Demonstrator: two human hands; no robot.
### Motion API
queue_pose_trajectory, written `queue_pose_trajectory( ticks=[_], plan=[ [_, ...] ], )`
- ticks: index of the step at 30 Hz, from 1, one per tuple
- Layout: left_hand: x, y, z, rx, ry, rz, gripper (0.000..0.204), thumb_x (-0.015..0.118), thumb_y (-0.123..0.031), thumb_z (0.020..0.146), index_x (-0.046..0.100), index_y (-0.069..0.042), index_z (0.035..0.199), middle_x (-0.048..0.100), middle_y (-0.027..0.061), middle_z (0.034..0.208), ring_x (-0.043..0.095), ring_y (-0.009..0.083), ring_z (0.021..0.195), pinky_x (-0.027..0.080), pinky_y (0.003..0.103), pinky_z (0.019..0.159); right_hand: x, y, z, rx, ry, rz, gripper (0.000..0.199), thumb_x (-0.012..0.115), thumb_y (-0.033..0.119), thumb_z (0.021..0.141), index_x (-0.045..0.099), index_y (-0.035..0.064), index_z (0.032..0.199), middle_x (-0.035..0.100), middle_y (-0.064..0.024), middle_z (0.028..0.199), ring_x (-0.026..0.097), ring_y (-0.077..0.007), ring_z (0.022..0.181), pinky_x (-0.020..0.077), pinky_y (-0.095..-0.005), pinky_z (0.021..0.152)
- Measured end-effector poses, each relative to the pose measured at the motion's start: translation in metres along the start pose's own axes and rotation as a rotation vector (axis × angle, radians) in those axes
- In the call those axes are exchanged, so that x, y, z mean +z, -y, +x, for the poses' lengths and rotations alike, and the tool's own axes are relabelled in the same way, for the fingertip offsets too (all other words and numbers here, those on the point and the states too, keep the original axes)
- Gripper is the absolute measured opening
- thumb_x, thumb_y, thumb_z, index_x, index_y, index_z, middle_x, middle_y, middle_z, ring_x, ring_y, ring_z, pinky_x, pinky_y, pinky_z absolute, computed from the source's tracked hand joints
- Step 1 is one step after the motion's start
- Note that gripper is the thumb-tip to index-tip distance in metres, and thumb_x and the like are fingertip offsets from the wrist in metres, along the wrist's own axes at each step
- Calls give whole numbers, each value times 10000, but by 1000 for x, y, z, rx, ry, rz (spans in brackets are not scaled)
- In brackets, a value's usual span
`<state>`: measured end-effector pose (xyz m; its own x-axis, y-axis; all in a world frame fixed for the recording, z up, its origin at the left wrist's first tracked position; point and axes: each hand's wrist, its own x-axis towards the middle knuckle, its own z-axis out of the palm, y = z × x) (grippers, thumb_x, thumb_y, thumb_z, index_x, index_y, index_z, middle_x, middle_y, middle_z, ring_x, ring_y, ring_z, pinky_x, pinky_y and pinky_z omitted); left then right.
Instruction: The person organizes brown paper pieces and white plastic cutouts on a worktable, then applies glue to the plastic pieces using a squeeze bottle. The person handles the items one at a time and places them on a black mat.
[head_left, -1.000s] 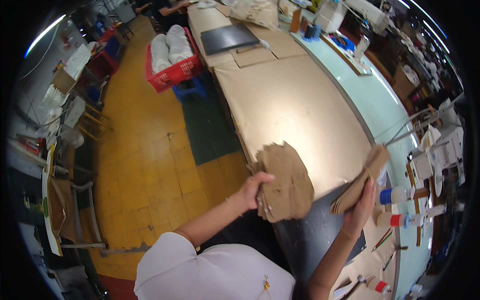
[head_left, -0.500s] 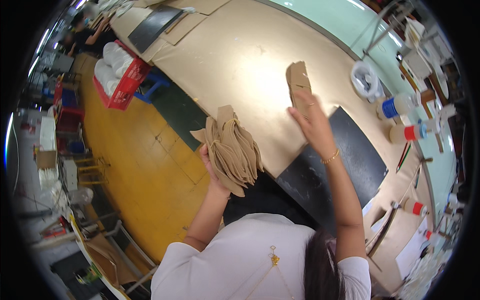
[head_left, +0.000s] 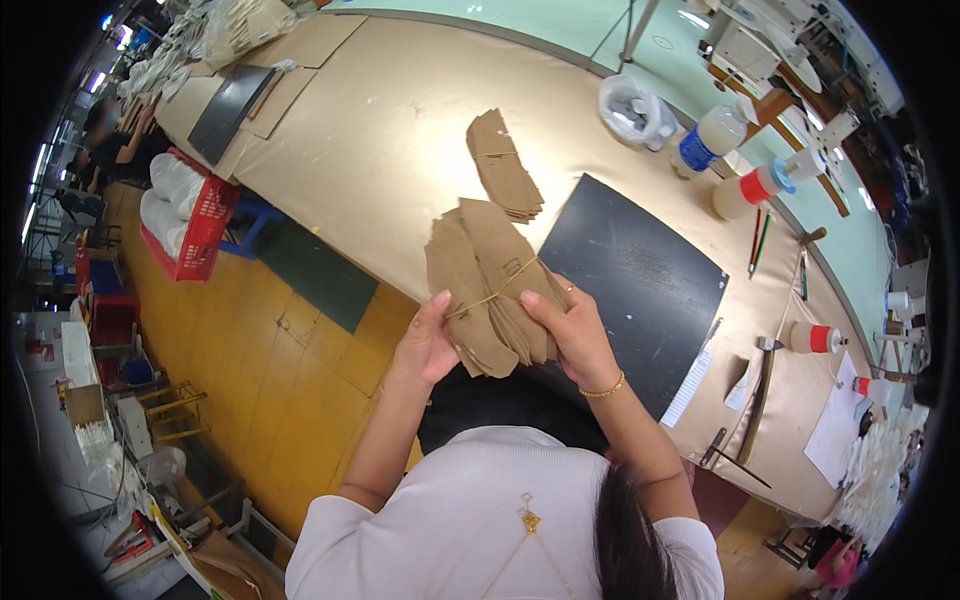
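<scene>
Right now I have both hands on a fanned bundle of brown cut pieces (head_left: 495, 285), held up in front of me over the near edge of the counter (head_left: 380, 130): my left hand (head_left: 425, 345) cups its lower left corner with the fingers closed on it, and my right hand (head_left: 572, 335) clamps the lower right side, thumb on top. Gripping it from both sides like this looks meant to keep the loose stack from sliding apart under the thin rubber band (head_left: 497, 290) across its middle. Just beyond it a second banded bundle (head_left: 503, 165) lies flat on the counter, beside the black mat (head_left: 635, 285).
</scene>
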<state>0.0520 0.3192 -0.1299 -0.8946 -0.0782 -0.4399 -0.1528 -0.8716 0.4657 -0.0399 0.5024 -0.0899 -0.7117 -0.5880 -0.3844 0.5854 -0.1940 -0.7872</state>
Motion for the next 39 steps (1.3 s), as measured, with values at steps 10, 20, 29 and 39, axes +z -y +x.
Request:
queue_pose_trajectory(
  ticks=[10,20,29,39],
  plan=[
    [32,13,21,9,-141,155,507,607,-243,903,461,0,1323,581,133,1242,582,263,1120,471,405,979,-85,-1,-42,-165,-366,-132,464,683,192,884,543,-41,1259,636,-88,1124,612,-136,979,502,-282,857],
    [16,4,46,-126,235,-318,520,456,-323,992,363,-46,1422,441,149,1425,455,314,1292,384,472,1073,-157,-17,-85,-19,-562,-457,454,619,241,936,483,-28,1276,603,-77,1149,578,-122,1023,468,-271,885],
    [15,-12,36,80,155,-45,547,522,-136,941,306,-87,1441,430,126,1422,433,286,1311,376,477,1080,-108,80,-21,-336,-247,-211,536,653,278,910,452,-14,1313,573,-66,1211,528,-123,1109,423,-283,962],
    [17,-8,20,250,-57,315,726,605,-45,898,161,-71,1472,389,108,1399,407,232,1294,352,388,1078,-117,80,179,-202,-422,-782,603,680,226,870,411,-11,1354,634,-126,957,666,-157,729,552,-299,594]
  ],
)
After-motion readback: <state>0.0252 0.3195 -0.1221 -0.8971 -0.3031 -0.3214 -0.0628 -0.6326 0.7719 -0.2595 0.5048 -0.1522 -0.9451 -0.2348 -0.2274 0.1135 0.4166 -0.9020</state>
